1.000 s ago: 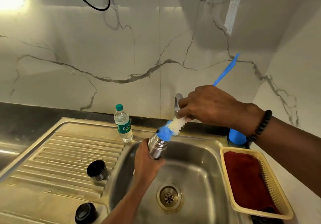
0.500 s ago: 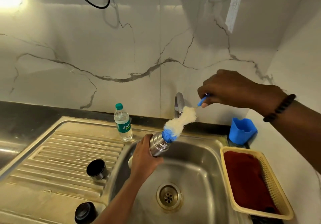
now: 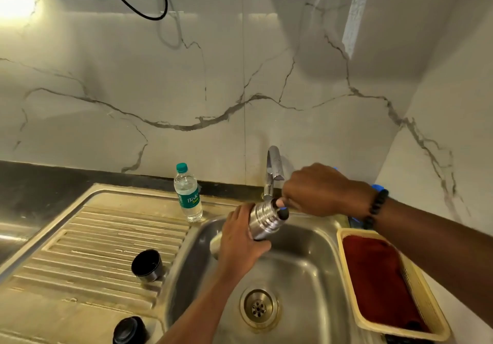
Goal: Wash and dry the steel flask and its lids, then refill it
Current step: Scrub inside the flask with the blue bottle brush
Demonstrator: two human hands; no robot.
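Brush now sunk into flask [image 3: 262, 219] beside Bisleri-labelled bottle [image 3: 187, 193].

brush pushed deep into flask [image 3: 262, 219]

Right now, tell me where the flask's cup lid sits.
In the head view, the cup lid stands on the draining board, left of the sink basin, in front of the water bottle.
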